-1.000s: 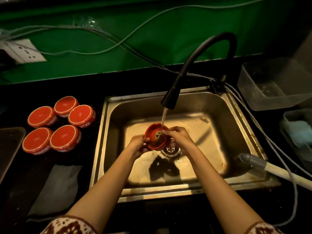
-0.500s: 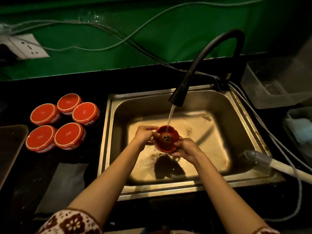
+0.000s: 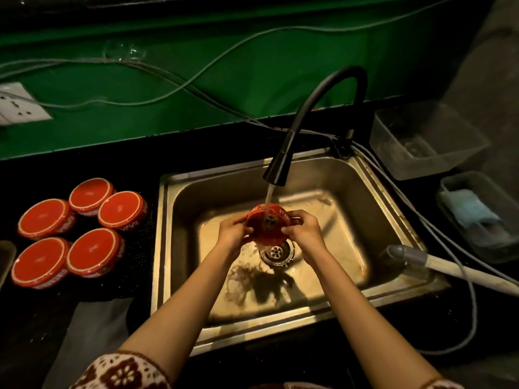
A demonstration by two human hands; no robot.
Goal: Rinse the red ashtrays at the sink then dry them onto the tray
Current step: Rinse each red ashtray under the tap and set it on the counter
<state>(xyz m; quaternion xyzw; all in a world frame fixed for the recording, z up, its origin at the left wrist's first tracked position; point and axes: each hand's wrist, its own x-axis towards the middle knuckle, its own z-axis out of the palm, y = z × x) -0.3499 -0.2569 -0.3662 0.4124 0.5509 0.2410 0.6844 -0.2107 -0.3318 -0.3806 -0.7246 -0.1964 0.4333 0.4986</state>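
I hold one red ashtray (image 3: 266, 224) under the running water in the steel sink (image 3: 351, 197). My left hand (image 3: 234, 233) grips its left edge and my right hand (image 3: 304, 228) grips its right edge. Its underside faces up, tilted toward me, and the stream from the black tap (image 3: 276, 171) falls on its middle. Several more red ashtrays (image 3: 92, 251) lie upside down on the dark counter left of the sink. The corner of a tray (image 3: 5, 258) shows at the far left edge.
A pale cloth (image 3: 92, 332) lies on the counter at the front left. Two clear plastic boxes (image 3: 421, 138) stand right of the sink, one holding a blue sponge (image 3: 469, 206). A grey-and-white hose (image 3: 449, 265) and cables cross the right rim. The drain (image 3: 276, 251) sits below my hands.
I have turned the ashtray over: its hollow faced up half a second ago, now its underside is under the stream. Both hands shifted round its edges.
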